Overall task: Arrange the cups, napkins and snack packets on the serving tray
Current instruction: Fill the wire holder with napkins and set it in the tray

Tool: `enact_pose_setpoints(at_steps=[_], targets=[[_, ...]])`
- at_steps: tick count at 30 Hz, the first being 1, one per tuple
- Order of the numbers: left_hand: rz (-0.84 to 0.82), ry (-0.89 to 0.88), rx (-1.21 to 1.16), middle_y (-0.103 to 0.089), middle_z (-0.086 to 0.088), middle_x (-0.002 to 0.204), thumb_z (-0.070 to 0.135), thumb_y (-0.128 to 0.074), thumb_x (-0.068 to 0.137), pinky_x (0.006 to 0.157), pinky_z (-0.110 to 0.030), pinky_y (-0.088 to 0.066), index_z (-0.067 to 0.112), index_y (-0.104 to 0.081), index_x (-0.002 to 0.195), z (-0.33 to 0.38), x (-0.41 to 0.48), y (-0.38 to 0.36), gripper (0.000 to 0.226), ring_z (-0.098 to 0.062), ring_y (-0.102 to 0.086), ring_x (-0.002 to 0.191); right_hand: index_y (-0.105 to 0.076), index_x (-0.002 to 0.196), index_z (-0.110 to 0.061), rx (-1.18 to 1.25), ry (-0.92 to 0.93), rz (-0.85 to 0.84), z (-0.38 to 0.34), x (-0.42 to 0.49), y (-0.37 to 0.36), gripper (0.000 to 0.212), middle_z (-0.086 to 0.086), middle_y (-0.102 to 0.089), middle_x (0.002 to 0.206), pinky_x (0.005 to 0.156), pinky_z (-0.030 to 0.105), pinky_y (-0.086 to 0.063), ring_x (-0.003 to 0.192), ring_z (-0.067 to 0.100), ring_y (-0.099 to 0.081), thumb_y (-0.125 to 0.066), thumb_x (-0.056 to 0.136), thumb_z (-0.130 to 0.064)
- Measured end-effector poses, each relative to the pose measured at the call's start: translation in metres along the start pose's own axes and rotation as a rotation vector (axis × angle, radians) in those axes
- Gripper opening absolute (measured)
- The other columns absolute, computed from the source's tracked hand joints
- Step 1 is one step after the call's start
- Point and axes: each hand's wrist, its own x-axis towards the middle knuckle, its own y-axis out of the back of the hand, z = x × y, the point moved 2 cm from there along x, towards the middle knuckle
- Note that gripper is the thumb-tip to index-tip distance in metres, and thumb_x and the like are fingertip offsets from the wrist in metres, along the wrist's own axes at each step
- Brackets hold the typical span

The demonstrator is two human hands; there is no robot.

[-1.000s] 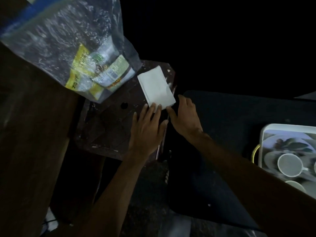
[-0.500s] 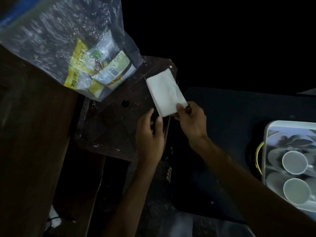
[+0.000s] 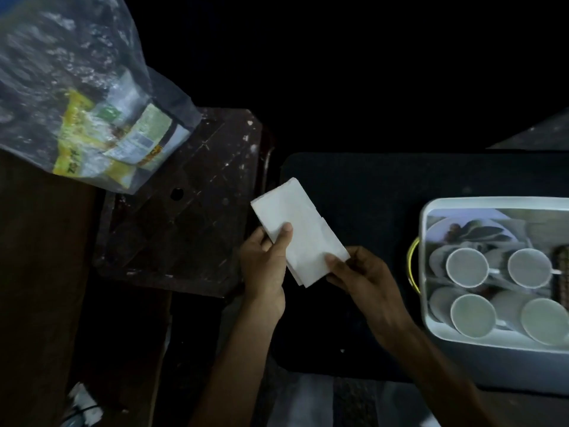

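A stack of white folded napkins (image 3: 300, 229) is held in the air over the gap between a brown stool and a dark table. My left hand (image 3: 267, 266) grips its left edge with the thumb on top. My right hand (image 3: 361, 278) pinches its lower right corner. The white serving tray (image 3: 431, 208) sits at the right on the dark table, holding several white cups (image 3: 467, 267) on a patterned base. Snack packets (image 3: 123, 140), yellow and green, lie inside a clear plastic bag (image 3: 61, 72) at the upper left.
The brown plastic stool (image 3: 191, 229) with a round hole stands left of my hands. The dark table (image 3: 354, 186) carries the tray. A brown wooden surface (image 3: 37, 257) runs along the left. The tray has a yellow handle (image 3: 411, 266) on its left side.
The napkins have been lifted off the stool and carried right and toward me. Both hands now hold them. The view has shifted right, showing more of the tray.
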Motion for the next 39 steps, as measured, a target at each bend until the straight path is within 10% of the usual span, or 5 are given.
enact_pose_setpoints(at_steps=[6, 13, 18, 30, 39], targets=[[-0.14, 0.017, 0.006, -0.08, -0.002, 0.104, 0.02, -0.069, 0.093, 0.09, -0.041, -0.059, 0.02, -0.073, 0.107, -0.018, -0.039, -0.046, 0.015, -0.021, -0.075, 0.101, -0.064, 0.107, -0.026, -0.113, 0.123, 0.105, -0.006, -0.014, 0.052, 0.019, -0.004, -0.076, 0.098, 0.075, 0.037, -0.061, 0.084, 0.013, -0.073, -0.07, 0.089, -0.026], [-0.223, -0.176, 0.196, -0.077, 0.003, 0.107, 0.028, -0.081, 0.081, 0.089, -0.035, -0.058, 0.028, -0.069, 0.115, -0.014, -0.056, -0.098, 0.036, -0.015, -0.073, 0.102, -0.058, 0.098, -0.043, -0.42, 0.336, 0.282, -0.014, -0.04, 0.135, 0.027, -0.032, -0.066, 0.085, 0.061, 0.0, -0.041, 0.079, -0.01, -0.061, -0.066, 0.09, -0.019], [-0.458, -0.407, 0.466, -0.078, 0.002, 0.097, 0.015, -0.077, 0.086, 0.072, -0.02, -0.058, 0.025, -0.072, 0.109, -0.014, -0.077, -0.15, 0.025, -0.011, -0.075, 0.088, -0.055, 0.105, -0.046, -0.429, 0.379, 0.411, -0.013, -0.059, 0.192, 0.032, -0.03, -0.064, 0.084, 0.062, 0.002, -0.043, 0.082, -0.012, -0.061, -0.063, 0.093, -0.018], [-0.659, -0.984, 0.762, -0.075, -0.003, 0.098, 0.011, -0.071, 0.088, 0.082, -0.039, -0.057, 0.011, -0.074, 0.1, -0.052, -0.149, -0.332, 0.012, -0.018, -0.07, 0.093, -0.07, 0.108, -0.014, -0.581, 0.484, 0.959, -0.012, -0.104, 0.328, 0.018, -0.001, -0.067, 0.106, 0.073, 0.042, -0.058, 0.092, 0.013, -0.063, -0.068, 0.09, -0.013], [-0.721, -0.981, 0.893, -0.077, 0.001, 0.097, 0.009, -0.07, 0.089, 0.077, -0.025, -0.054, 0.014, -0.073, 0.1, -0.106, -0.156, -0.393, 0.012, -0.014, -0.071, 0.093, -0.066, 0.109, -0.005, -0.622, 0.34, 0.951, 0.028, -0.09, 0.37, 0.025, 0.013, -0.069, 0.103, 0.069, 0.029, -0.051, 0.084, 0.009, -0.056, -0.071, 0.085, -0.007]])
